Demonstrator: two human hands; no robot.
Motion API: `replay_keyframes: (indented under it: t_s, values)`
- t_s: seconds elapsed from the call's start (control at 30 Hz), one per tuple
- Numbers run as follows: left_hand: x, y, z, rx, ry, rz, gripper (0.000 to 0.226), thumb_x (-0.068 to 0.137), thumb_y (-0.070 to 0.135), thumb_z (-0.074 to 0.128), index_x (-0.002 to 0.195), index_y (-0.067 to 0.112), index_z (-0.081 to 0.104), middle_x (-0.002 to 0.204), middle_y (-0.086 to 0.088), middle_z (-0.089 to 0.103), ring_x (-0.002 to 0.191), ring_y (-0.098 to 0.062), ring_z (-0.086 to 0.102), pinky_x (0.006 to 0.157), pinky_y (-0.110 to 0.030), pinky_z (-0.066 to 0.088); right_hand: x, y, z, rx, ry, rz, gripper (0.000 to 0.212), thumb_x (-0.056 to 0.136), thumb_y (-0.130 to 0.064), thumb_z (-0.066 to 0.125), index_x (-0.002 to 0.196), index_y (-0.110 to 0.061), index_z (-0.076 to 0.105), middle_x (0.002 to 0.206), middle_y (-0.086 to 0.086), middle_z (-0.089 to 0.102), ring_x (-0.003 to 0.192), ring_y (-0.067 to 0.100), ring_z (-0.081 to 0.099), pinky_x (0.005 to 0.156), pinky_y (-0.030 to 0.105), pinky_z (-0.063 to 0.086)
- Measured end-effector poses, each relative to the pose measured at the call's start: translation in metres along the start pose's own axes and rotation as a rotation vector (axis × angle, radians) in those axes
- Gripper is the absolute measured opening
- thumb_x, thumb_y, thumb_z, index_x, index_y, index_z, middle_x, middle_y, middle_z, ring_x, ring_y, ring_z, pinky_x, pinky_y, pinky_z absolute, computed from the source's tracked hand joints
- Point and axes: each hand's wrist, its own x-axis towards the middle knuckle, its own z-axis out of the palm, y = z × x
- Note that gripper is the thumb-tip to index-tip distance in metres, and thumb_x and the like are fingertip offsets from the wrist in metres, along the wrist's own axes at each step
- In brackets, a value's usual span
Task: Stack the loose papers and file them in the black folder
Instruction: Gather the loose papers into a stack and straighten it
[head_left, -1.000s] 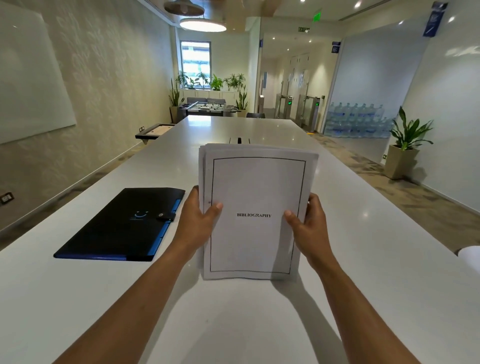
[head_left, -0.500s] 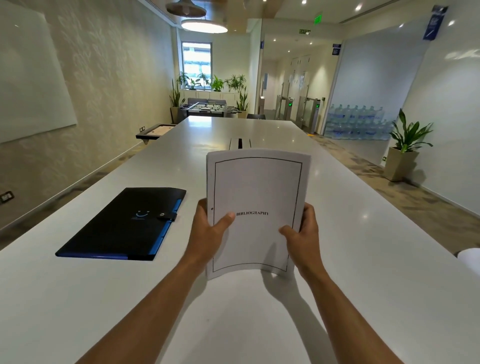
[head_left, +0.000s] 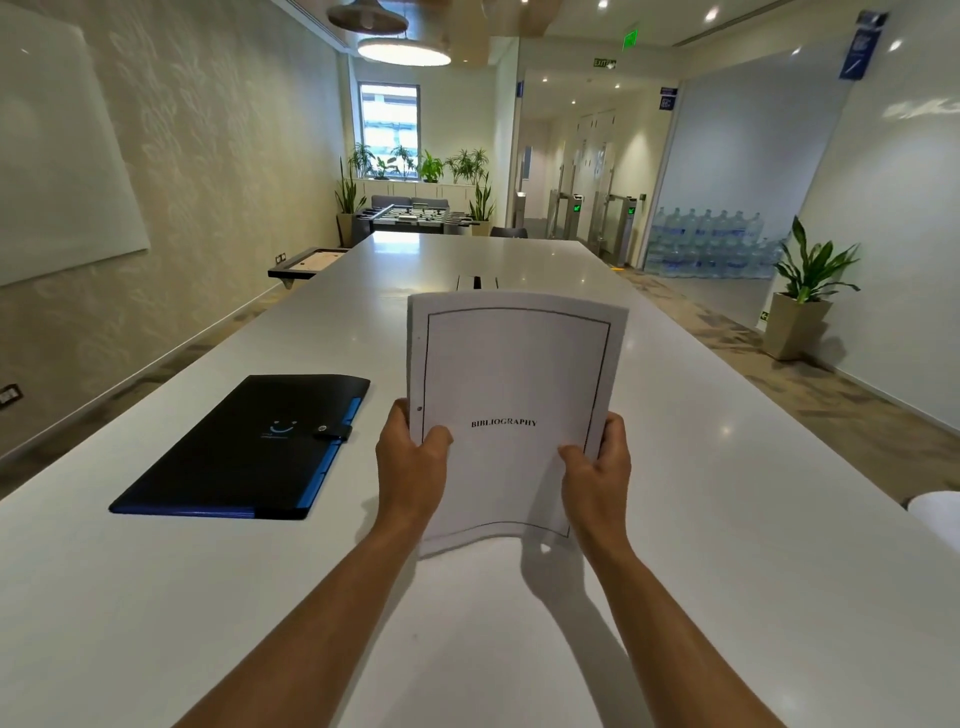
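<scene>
A stack of white papers stands upright in front of me, its top sheet printed with a frame and the word BIBLIOGRAPHY. My left hand grips its left edge and my right hand grips its right edge, thumbs on the front. The stack bows slightly and its lower edge hangs just above the white table. The black folder with blue edges lies flat and shut by a snap tab, to the left of the papers.
A white rounded object shows at the table's right edge. A cable slot sits in the table's middle, further back. A potted plant and stacked water bottles stand on the floor to the right.
The sheets were splayed and rested on the table; now their edges are aligned. Both hands have slid closer together and lifted the stack slightly, bowing it.
</scene>
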Motion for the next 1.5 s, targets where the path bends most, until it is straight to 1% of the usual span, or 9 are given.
replay_keyframes:
  t_s: [0.13, 0.27, 0.53, 0.87, 1.0, 1.1, 1.2, 1.33, 1.5]
  values:
    - [0.005, 0.011, -0.004, -0.050, 0.018, 0.019, 0.036, 0.089, 0.004, 0.055, 0.124, 0.008, 0.049, 0.121, -0.007, 0.059, 0.106, -0.020, 0.059, 0.091, -0.033, 0.052, 0.004, -0.009, -0.004, 0.003, 0.008, -0.057, 0.037, 0.086, 0.004, 0.056, 0.114, -0.019, 0.046, 0.099, -0.013, 0.060, 0.084, -0.004, 0.062, 0.068, 0.012, 0.052]
    - [-0.004, -0.007, -0.005, -0.024, -0.043, -0.022, 0.032, 0.089, 0.005, 0.056, 0.115, 0.020, 0.048, 0.114, -0.002, 0.059, 0.102, -0.019, 0.059, 0.072, -0.017, 0.049, -0.011, 0.009, -0.003, -0.036, -0.049, 0.040, 0.039, 0.084, 0.004, 0.058, 0.113, -0.020, 0.047, 0.100, -0.013, 0.059, 0.086, -0.003, 0.062, 0.064, 0.007, 0.049]
    - [-0.014, -0.030, -0.003, 0.015, -0.014, -0.106, 0.046, 0.086, 0.014, 0.067, 0.130, 0.010, 0.051, 0.118, -0.004, 0.060, 0.103, -0.018, 0.056, 0.080, -0.021, 0.048, -0.031, 0.037, -0.002, -0.045, -0.020, 0.158, 0.034, 0.086, 0.005, 0.053, 0.112, -0.017, 0.052, 0.101, -0.012, 0.062, 0.083, -0.013, 0.059, 0.066, 0.002, 0.046]
    - [-0.019, -0.026, 0.006, -0.064, 0.024, -0.109, 0.034, 0.090, 0.012, 0.060, 0.124, 0.015, 0.055, 0.112, -0.003, 0.063, 0.098, -0.018, 0.059, 0.068, -0.017, 0.047, -0.034, 0.049, -0.005, 0.013, 0.076, 0.341, 0.042, 0.081, 0.002, 0.063, 0.117, -0.015, 0.048, 0.102, -0.005, 0.061, 0.094, 0.014, 0.061, 0.064, 0.013, 0.045]
    - [-0.020, -0.012, 0.012, -0.156, 0.028, -0.104, 0.022, 0.090, 0.013, 0.059, 0.107, 0.026, 0.055, 0.101, 0.008, 0.062, 0.087, -0.008, 0.060, 0.064, -0.015, 0.047, -0.036, 0.044, -0.005, 0.252, 0.252, 0.455, 0.057, 0.079, 0.002, 0.070, 0.125, -0.011, 0.041, 0.107, 0.000, 0.057, 0.090, 0.015, 0.059, 0.062, 0.010, 0.048]
    - [-0.023, -0.002, 0.019, -0.290, 0.050, -0.147, 0.021, 0.089, 0.011, 0.061, 0.093, 0.031, 0.060, 0.096, 0.012, 0.065, 0.089, -0.007, 0.062, 0.070, -0.022, 0.050, -0.035, 0.042, -0.003, 0.574, 0.315, 0.594, 0.058, 0.079, -0.006, 0.072, 0.130, -0.011, 0.047, 0.121, 0.010, 0.062, 0.095, 0.022, 0.063, 0.076, 0.028, 0.050]
    - [-0.029, -0.005, 0.025, -0.394, 0.058, -0.210, 0.025, 0.087, 0.009, 0.061, 0.095, 0.033, 0.062, 0.101, 0.010, 0.068, 0.094, -0.010, 0.063, 0.078, -0.029, 0.051, -0.038, 0.036, 0.000, 0.799, 0.169, 0.645, 0.048, 0.083, -0.008, 0.065, 0.130, -0.015, 0.056, 0.120, 0.008, 0.068, 0.107, 0.026, 0.065, 0.089, 0.038, 0.051]
    - [-0.038, -0.012, 0.030, -0.481, 0.054, -0.339, 0.028, 0.088, 0.011, 0.062, 0.107, 0.027, 0.050, 0.107, 0.007, 0.063, 0.093, -0.008, 0.059, 0.076, -0.025, 0.046, -0.035, 0.029, -0.006, 0.681, 0.137, 0.508, 0.037, 0.088, 0.000, 0.059, 0.123, -0.014, 0.059, 0.105, 0.002, 0.074, 0.095, 0.018, 0.071, 0.084, 0.037, 0.052]
    - [-0.036, -0.027, 0.020, -0.451, -0.071, -0.418, 0.038, 0.085, 0.004, 0.065, 0.112, 0.028, 0.054, 0.112, -0.001, 0.065, 0.101, -0.017, 0.062, 0.094, -0.039, 0.047, -0.025, 0.030, -0.020, 0.460, 0.166, 0.433, 0.032, 0.087, 0.002, 0.063, 0.115, -0.012, 0.061, 0.102, 0.002, 0.071, 0.095, 0.021, 0.068, 0.084, 0.037, 0.053]
